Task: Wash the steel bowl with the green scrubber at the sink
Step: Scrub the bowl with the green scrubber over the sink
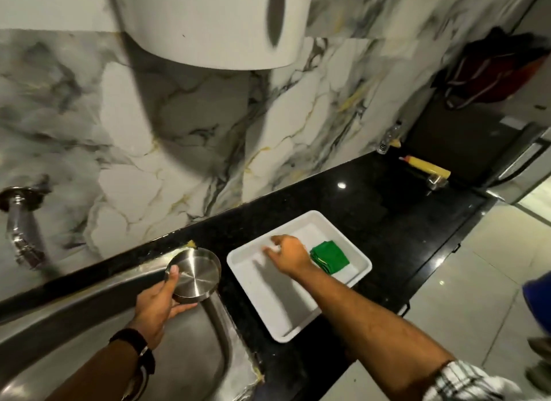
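Note:
My left hand grips the steel bowl by its rim and holds it tilted over the right edge of the steel sink, its base facing me. The green scrubber lies folded in the white tray on the black counter. My right hand hovers over the tray just left of the scrubber, fingers spread and pointing left, with nothing in it. It is slightly blurred.
A chrome tap juts from the marble wall at the left. A white appliance hangs overhead. A yellow item and a small bottle stand at the counter's far end. The floor lies to the right.

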A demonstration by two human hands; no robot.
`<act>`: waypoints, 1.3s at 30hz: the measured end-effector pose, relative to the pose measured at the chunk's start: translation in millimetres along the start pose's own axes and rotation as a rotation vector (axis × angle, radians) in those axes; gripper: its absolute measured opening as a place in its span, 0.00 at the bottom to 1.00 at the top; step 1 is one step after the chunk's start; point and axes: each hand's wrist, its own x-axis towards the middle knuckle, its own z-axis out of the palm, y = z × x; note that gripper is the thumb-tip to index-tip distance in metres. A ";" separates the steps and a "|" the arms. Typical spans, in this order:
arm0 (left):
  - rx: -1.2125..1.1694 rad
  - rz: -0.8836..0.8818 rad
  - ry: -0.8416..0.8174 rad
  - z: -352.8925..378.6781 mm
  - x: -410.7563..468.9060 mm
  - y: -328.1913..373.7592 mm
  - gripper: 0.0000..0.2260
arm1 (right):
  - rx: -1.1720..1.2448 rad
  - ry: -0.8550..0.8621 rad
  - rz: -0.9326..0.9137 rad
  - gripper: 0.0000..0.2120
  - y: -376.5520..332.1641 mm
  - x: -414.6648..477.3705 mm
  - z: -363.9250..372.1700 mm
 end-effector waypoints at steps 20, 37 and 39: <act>0.001 -0.079 0.059 18.2 -23.3 11.4 0.29 | -0.621 0.047 0.218 0.16 179.3 88.9 9.4; 0.009 -0.004 0.254 -107.0 -80.8 53.4 0.20 | 1.297 -0.503 0.216 0.12 -94.5 -45.8 64.7; 0.016 0.023 0.218 -115.0 -85.9 59.7 0.18 | 1.084 -0.371 -0.058 0.09 -139.8 -68.0 89.9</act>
